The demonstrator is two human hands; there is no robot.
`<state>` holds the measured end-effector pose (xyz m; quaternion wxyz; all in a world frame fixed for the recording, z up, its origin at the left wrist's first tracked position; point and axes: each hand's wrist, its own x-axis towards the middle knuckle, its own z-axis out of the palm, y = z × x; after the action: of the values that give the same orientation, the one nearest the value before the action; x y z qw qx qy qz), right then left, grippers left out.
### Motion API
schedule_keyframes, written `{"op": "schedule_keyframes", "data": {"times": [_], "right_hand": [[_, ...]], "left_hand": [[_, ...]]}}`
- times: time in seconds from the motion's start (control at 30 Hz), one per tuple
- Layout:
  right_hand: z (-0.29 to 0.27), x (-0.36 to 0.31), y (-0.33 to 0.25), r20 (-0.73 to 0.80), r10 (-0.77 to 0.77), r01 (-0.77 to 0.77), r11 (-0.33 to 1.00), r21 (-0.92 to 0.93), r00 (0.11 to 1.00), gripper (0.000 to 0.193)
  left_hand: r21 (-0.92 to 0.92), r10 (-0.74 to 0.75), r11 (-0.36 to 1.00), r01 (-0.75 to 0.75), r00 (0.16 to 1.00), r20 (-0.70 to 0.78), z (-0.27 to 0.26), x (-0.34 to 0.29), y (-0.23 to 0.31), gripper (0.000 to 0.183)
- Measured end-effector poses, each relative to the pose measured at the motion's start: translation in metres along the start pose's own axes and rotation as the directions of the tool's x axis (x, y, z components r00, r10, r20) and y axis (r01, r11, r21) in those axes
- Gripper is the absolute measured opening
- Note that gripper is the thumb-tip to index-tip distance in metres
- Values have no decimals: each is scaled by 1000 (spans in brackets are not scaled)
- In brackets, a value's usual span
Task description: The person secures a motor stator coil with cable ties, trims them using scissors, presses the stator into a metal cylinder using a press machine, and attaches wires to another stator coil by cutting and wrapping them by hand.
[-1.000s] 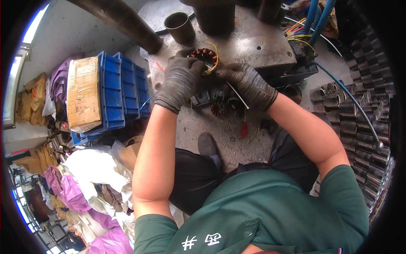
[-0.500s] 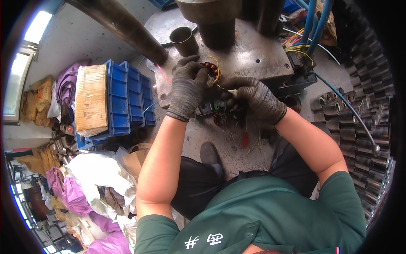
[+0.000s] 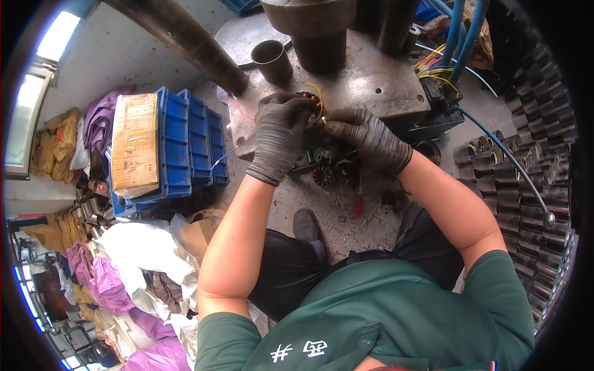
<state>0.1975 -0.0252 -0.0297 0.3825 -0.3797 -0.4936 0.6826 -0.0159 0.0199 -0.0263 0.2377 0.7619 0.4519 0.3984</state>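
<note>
My left hand, in a dark grey knit glove, is closed around a wound motor stator with orange-red windings. A yellow wire loops up from it. My right hand, gloved alike, pinches a small whitish piece beside the stator's near side; whether it is a wire end or a sleeve is too small to tell. Both hands are close together over the near edge of a steel press plate. Below them lies a second wound stator, and a red-handled tool is nearer to me.
An open steel cylinder stands on the plate left of the thick press ram. Blue crates bearing a cardboard box are at left. Rows of metal sleeves fill the right. A blue hose arcs there.
My right hand has shifted slightly left and up, its fingers closer to the stator. My left hand's fingers have curled lower over the stator.
</note>
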Motion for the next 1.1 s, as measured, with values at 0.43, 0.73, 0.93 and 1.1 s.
{"op": "schedule_keyframes", "data": {"times": [0.43, 0.73, 0.93, 1.1], "right_hand": [[0, 8, 3, -71, 43, -30, 985, 170, 997, 31], [1, 10, 5, -96, 71, -51, 979, 195, 993, 27], [1, 8, 0, -88, 82, -68, 985, 158, 993, 27], [-4, 12, 8, -80, 56, -44, 989, 142, 995, 29]], "left_hand": [[205, 193, 960, -189, 981, 0, -2, 1, 10, 32], [297, 276, 914, -277, 960, 45, -5, 2, 17, 42], [316, 309, 899, -304, 950, 34, -5, 3, 14, 29], [316, 340, 889, -332, 940, 31, -6, 3, 18, 20]]}}
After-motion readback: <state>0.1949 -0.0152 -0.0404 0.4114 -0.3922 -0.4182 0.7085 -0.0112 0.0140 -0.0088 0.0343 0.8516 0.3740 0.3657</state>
